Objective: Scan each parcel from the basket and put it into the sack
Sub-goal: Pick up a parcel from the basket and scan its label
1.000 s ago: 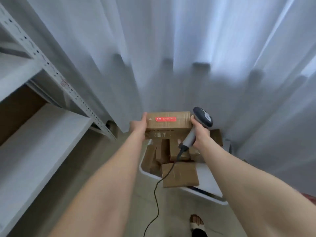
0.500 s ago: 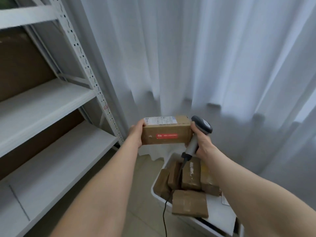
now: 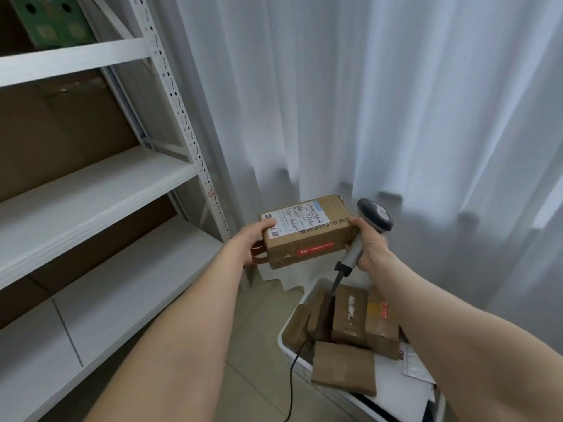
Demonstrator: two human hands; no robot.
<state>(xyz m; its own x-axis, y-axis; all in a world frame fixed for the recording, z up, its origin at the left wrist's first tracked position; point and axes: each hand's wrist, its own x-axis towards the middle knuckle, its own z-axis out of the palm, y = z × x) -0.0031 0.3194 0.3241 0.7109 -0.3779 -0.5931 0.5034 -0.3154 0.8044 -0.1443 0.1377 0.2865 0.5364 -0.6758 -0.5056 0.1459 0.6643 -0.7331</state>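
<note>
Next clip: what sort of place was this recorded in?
Probably a small parcel sorting or storage room: metal shelving, a white basket full of cardboard parcels, and a labelled parcel held beside a corded scanner.

A white curtain (image 3: 365,102) hung in long, soft folds across the whole back of the room, reaching down to the floor. Daylight came through it, brightest at the far right, and gave the cloth a cool blue-grey cast. On the left stood a metal rack (image 3: 181,117), its pale upright post dotted with small holes. It carried white shelves (image 3: 91,190) one above another. Brown board (image 3: 61,132) backed the gaps between the shelves. A green box (image 3: 51,25) sat on the top shelf in the upper left corner. The floor (image 3: 253,330) was of beige tiles with thin joints, and it met the curtain's hem.
</note>
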